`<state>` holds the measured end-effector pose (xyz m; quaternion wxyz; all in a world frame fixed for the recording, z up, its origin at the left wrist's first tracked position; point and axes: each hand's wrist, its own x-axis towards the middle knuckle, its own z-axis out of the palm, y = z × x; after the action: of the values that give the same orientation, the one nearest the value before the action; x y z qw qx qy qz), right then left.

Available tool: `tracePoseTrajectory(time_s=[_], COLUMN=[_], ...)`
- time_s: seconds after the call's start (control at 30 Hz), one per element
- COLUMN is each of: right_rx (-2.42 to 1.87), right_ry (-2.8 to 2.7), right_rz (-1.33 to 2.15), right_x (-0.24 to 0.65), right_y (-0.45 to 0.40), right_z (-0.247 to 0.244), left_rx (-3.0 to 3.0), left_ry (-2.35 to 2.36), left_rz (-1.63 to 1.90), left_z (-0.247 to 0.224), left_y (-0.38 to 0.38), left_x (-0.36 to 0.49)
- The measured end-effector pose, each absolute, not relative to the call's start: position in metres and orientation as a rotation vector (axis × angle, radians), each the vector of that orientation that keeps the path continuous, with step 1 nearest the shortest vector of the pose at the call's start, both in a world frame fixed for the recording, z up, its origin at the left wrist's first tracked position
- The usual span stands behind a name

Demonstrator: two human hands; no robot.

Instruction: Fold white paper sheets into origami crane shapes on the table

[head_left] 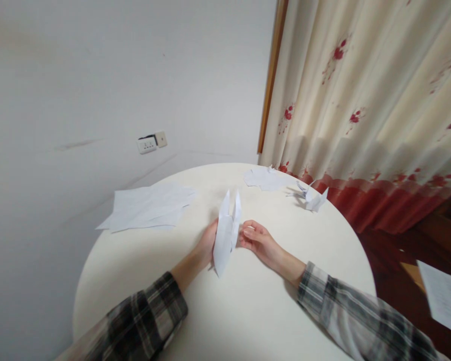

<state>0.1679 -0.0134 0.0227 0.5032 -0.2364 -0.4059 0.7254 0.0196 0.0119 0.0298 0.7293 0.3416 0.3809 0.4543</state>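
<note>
A folded white paper [224,238] with two upright points at its far end stands over the middle of the round table. My left hand [209,239] grips it from the left side, its fingertips hidden behind the paper. Just right of the paper is my right hand [256,238], its fingers curled and thumb bent inward near the paper's edge. Whether those fingers touch the paper or pinch a part of it is unclear.
The white round table [278,316] stands against the wall. A stack of white paper sheets [150,206] lies at the left, with more paper pieces [265,178] at the back. Folded paper figures [315,199] sit at the right edge, near the curtain [346,100].
</note>
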Motion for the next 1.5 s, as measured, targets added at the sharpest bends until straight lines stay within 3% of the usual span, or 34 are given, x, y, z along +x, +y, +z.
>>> tracePoseTrajectory(time_s=[0.43, 0.9, 1.5], right_rx=[-0.710, -0.741, -1.016], right_ry=[-0.991, -1.121, -0.954], right_rz=[1.413, 1.491, 1.227], right_x=[0.167, 0.166, 0.169], right_y=[-0.011, -0.010, -0.006], right_z=[0.023, 0.020, 0.018], left_rx=[1.096, 1.072, 0.935], left_ry=[0.955, 0.971, 0.927], left_rz=[1.190, 1.145, 1.240], left_z=[0.025, 0.029, 0.025], left_y=[0.011, 0.009, 0.015], left_x=[0.017, 0.018, 0.014])
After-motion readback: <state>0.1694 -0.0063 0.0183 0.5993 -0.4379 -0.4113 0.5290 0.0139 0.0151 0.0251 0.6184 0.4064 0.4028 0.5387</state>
